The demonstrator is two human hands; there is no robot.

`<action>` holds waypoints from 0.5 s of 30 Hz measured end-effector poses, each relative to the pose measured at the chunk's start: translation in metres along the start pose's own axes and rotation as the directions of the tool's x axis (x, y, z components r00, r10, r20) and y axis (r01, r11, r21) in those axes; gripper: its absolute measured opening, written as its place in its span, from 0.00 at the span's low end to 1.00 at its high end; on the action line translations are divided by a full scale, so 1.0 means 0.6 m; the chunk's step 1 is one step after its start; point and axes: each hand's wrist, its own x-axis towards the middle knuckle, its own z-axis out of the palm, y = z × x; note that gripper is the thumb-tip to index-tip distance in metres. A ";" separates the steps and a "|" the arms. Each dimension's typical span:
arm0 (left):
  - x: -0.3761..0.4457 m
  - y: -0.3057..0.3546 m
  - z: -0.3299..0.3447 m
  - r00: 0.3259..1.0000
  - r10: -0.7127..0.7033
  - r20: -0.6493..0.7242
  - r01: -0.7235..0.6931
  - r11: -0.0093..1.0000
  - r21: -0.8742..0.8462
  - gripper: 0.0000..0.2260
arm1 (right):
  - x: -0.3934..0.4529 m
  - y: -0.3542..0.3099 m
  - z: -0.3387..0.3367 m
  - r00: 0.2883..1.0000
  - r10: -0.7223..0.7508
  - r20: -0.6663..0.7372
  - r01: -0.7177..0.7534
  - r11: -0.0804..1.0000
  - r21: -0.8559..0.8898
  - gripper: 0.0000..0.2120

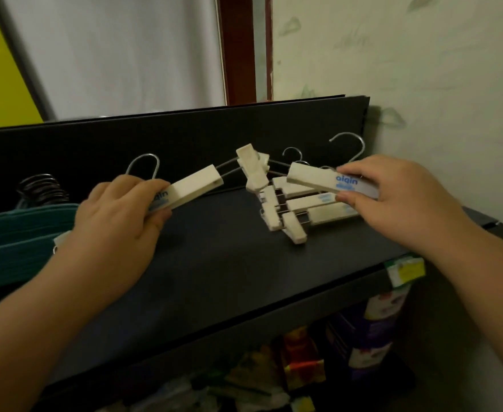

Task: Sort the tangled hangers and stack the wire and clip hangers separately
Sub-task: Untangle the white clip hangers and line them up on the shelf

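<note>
Left hand grips a clip hanger — bar rising rightward.

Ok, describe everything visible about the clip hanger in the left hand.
The clip hanger has a cream, plastic-looking bar with blue lettering, a silver wire hook rising behind the fingers, and thin metal rods running out of its right end to a cream clip. The left hand grips its left end, holding it tilted, right end higher, above the dark shelf.
</note>
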 end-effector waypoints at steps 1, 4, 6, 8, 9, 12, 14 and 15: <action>0.002 0.022 0.011 1.000 -0.008 0.010 0.008 1.000 0.005 0.20 | 0.008 0.026 -0.008 1.000 -0.002 -0.002 0.002 1.000 0.005 0.19; 0.008 0.080 0.042 0.998 -0.040 0.050 0.039 0.999 0.026 0.20 | 0.032 0.085 -0.018 1.000 -0.013 0.001 0.013 1.000 0.005 0.19; 0.015 0.120 0.062 0.995 -0.044 0.094 0.042 0.999 0.028 0.20 | 0.046 0.114 -0.021 1.000 -0.007 0.002 0.007 1.000 0.018 0.18; 0.027 0.159 0.082 0.991 -0.031 0.131 0.027 0.999 0.033 0.20 | 0.059 0.138 -0.022 1.000 0.002 -0.003 -0.002 1.000 0.031 0.18; 0.033 0.176 0.090 0.989 -0.024 0.144 0.020 0.999 0.031 0.20 | 0.065 0.148 -0.021 1.000 0.003 -0.001 -0.003 0.999 0.039 0.17; 0.057 0.226 0.114 0.978 0.009 0.210 -0.014 1.000 0.024 0.21 | 0.081 0.171 -0.025 1.000 0.013 0.024 -0.015 0.996 0.086 0.17; 0.069 0.260 0.131 0.961 0.053 0.270 -0.059 0.998 0.015 0.22 | 0.087 0.182 -0.029 1.000 0.012 0.028 -0.016 0.993 0.114 0.17; 0.075 0.278 0.140 0.954 0.080 0.290 -0.087 0.996 0.012 0.22 | 0.089 0.187 -0.032 1.000 0.013 0.027 -0.017 0.992 0.122 0.16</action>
